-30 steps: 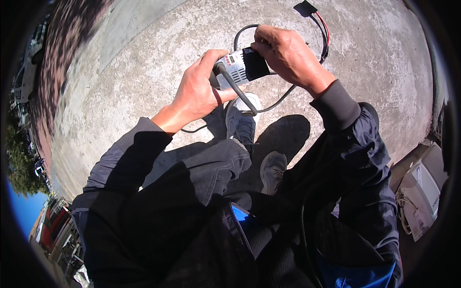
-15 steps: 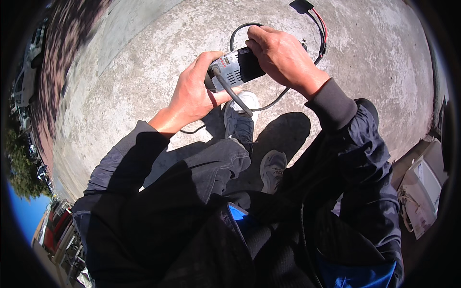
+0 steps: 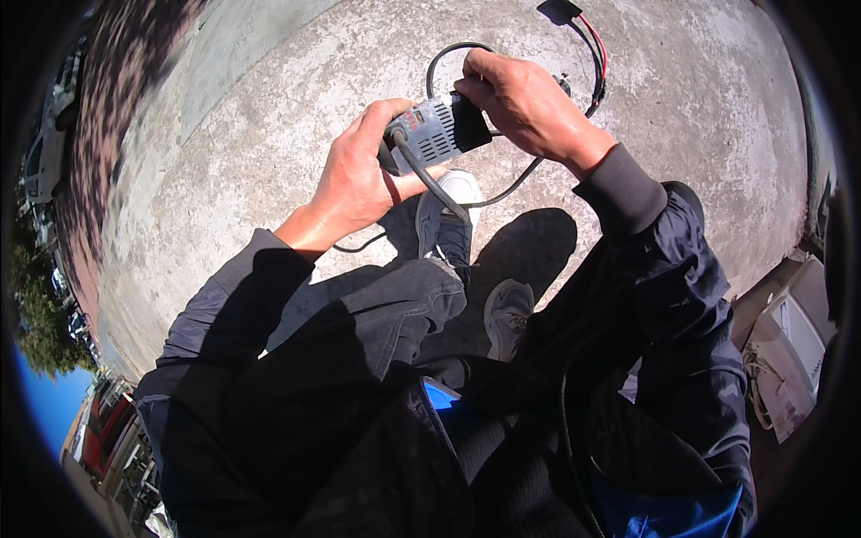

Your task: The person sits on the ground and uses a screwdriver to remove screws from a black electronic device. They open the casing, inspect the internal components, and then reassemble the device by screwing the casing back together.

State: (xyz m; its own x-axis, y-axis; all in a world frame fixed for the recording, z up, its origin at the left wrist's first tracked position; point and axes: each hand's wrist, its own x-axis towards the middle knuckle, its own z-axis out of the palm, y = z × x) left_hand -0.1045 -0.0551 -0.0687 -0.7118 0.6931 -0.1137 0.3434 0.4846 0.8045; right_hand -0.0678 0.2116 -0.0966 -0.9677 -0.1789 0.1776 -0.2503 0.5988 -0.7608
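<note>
My left hand (image 3: 356,170) grips a grey electrical box (image 3: 432,134) with slotted vents, held above the ground. The thumb and fingers wrap its left end, where a thick black cable (image 3: 429,182) comes out and bends downward. Near the upper edge, the box has a small label with red marks. Its right end is dark, in deep shadow or black. My right hand (image 3: 535,103) is closed at that end, thumb and forefinger pinched by the top corner. What the pinch holds, if anything, is hidden. A thinner black cable (image 3: 459,45) loops behind the hands.
A black connector (image 3: 560,11) with red and black wires lies on the concrete floor (image 3: 682,108) at the top. My shoes (image 3: 508,314) stand below the box. At the right edge sits a white case (image 3: 794,332) with cords beside it. Parked vehicles (image 3: 45,161) show far left.
The box has turned slightly in my left hand, so more of its vented face is lit. My right hand has barely shifted and stays at the right end.
</note>
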